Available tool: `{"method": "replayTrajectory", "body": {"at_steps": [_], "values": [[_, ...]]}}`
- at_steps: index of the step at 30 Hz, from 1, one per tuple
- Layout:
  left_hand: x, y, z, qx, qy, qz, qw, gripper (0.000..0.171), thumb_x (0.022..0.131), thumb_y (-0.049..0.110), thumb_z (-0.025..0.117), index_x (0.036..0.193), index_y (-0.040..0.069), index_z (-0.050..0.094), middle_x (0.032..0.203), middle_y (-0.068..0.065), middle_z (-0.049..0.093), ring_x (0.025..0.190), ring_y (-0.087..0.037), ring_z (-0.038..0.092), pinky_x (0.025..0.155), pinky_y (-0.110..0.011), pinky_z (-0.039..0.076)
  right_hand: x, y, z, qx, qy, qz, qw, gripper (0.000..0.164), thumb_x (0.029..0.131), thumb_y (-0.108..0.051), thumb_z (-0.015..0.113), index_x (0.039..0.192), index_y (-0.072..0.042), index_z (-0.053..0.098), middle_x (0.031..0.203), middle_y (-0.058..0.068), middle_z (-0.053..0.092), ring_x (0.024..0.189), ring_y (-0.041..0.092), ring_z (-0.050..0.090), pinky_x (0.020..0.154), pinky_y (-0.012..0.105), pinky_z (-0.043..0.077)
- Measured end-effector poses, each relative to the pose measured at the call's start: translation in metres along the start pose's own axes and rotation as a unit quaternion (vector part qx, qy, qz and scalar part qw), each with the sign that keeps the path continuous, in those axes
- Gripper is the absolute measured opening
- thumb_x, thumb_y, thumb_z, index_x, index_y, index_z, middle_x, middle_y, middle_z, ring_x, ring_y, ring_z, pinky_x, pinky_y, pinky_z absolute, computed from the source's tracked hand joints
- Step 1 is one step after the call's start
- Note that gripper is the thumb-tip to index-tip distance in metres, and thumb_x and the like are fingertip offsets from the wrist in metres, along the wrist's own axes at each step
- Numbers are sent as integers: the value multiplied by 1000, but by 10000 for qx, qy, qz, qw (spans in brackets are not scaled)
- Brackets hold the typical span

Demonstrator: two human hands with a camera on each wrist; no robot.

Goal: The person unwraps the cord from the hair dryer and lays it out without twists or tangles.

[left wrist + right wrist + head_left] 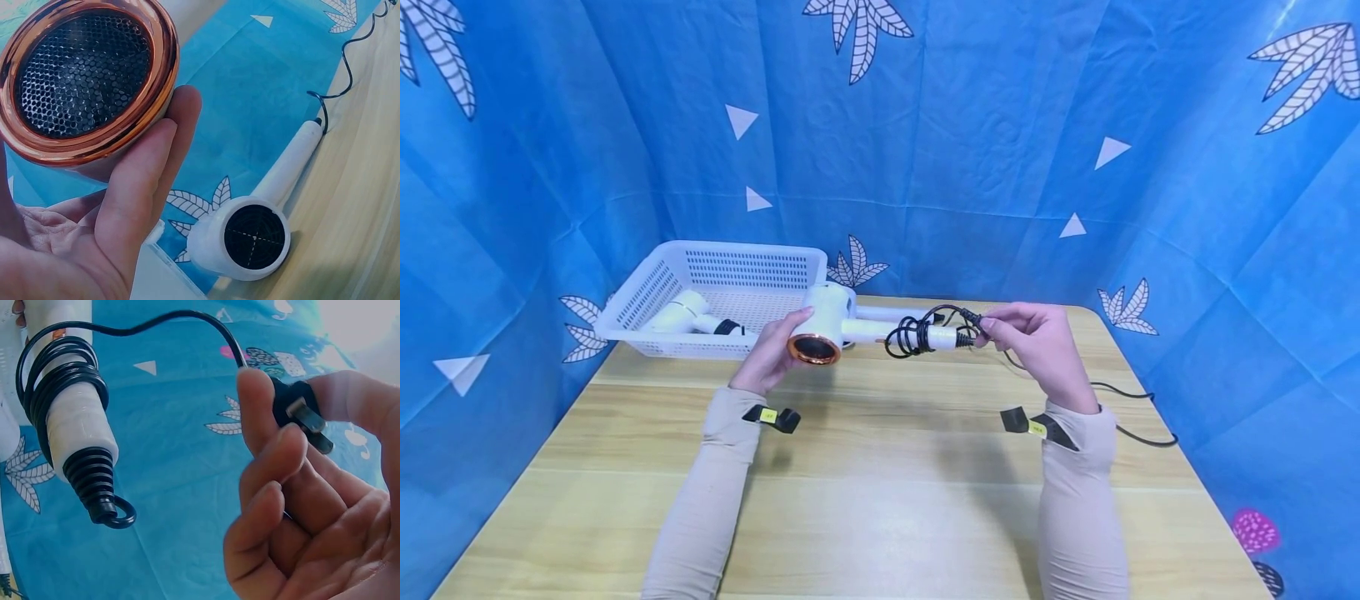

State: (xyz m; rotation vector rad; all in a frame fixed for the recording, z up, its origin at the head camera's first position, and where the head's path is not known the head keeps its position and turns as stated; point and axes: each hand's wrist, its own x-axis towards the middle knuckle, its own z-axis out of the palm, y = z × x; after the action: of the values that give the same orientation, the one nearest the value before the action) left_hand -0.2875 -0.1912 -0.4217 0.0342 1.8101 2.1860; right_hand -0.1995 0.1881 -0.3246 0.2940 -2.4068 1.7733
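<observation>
My left hand (pixel 772 354) grips the head of a white hair dryer (pixel 826 315) by its sides. A copper-coloured ring (pixel 164 81) surrounds its mesh grille, which faces me. The dryer's handle extends to the right, with a black cord (pixel 74 375) wound round it in several loops. At the handle's end is a ribbed black sleeve (pixel 92 481). From the loops, the cord's free end runs to a two-pin plug (pixel 292 403). My right hand (pixel 1036 348) pinches that plug between thumb and forefinger, its metal prongs showing.
Behind the held dryer, a second white hair dryer (pixel 206 244) lies on the wooden table (pixel 880 517). A black cord (pixel 1142 442) trails toward the table's right edge. At the back left, a white perforated basket (pixel 752 265) contains another white hair dryer (pixel 679 313). Blue patterned cloth (pixel 970 150) encloses the table.
</observation>
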Motion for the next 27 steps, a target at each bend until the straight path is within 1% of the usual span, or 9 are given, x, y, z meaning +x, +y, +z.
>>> {"method": "replayTrajectory", "body": {"at_steps": [2, 4, 5, 7, 9, 14, 17, 21, 27], "values": [[0, 0, 0, -4, 26, 2, 10000, 66, 101, 46, 58, 145, -3, 47, 97, 1, 72, 82, -12, 75, 70, -25, 66, -1, 0, -2, -36, -199, 33, 9998, 19, 97, -18, 73, 106, -2, 78, 77, -6, 79, 68, 10, 62, 52, 22, 42], [0, 1, -1, -31, 31, 16, 10000, 67, 102, 46, 59, 146, -3, 47, 97, 1, 72, 82, -12, 75, 69, -25, 66, -2, 0, -3, -136, -406, 100, 9990, 19, 97, -18, 72, 107, -2, 77, 79, -5, 79, 68, 9, 61, 51, 21, 40], [0, 1, -1, -48, 28, 23, 10000, 67, 102, 46, 58, 146, -3, 47, 98, 1, 72, 82, -12, 75, 69, -26, 66, -2, 0, -4, -187, -515, 119, 9984, 19, 98, -18, 72, 107, -1, 77, 79, -4, 80, 69, 9, 62, 52, 21, 41], [0, 1, -1, -92, 26, 33, 9999, 67, 102, 46, 58, 147, -2, 47, 99, 0, 72, 82, -12, 75, 69, -27, 66, -1, 0, -4, -317, -732, 172, 9967, 19, 98, -18, 71, 107, -2, 77, 80, -3, 79, 71, 9, 63, 57, 22, 45], [0, 1, -2, -112, 12, 31, 9999, 68, 102, 45, 58, 148, -3, 45, 100, 0, 72, 83, -13, 76, 70, -27, 66, -1, 1, -5, -465, -965, 215, 9940, 18, 98, -17, 71, 107, -3, 77, 80, -2, 79, 74, 10, 65, 66, 24, 50], [-1, 1, -4, -138, 29, 43, 9999, 70, 103, 46, 57, 149, -4, 43, 102, -1, 71, 85, -13, 75, 73, -28, 67, 2, 6, -5, -682, -1511, 255, 9858, 15, 98, -16, 70, 104, -4, 77, 81, 2, 79, 78, 16, 64, 77, 28, 51], [-1, 1, -4, -206, 32, 77, 9998, 69, 103, 45, 58, 149, -5, 43, 101, -2, 71, 84, -13, 76, 72, -28, 67, 3, 8, -5, -732, -1809, 271, 9804, 13, 98, -14, 69, 104, -6, 77, 82, 4, 80, 83, 21, 66, 79, 28, 53], [-1, 0, -5, -264, 9, 123, 9996, 68, 103, 44, 58, 147, -5, 44, 99, -2, 72, 82, -14, 77, 69, -28, 67, 5, 11, -6, -883, -2163, 301, 9719, 13, 97, -13, 67, 105, -10, 77, 83, 5, 80, 88, 21, 71, 77, 28, 57], [0, 0, -5, -214, -2, 131, 9997, 67, 103, 43, 57, 147, -6, 44, 100, -2, 72, 83, -14, 76, 69, -28, 67, 8, 19, -5, -1089, -2590, 351, 9591, 13, 97, -15, 68, 104, -10, 77, 82, 7, 79, 82, 19, 72, 71, 29, 57]]}}
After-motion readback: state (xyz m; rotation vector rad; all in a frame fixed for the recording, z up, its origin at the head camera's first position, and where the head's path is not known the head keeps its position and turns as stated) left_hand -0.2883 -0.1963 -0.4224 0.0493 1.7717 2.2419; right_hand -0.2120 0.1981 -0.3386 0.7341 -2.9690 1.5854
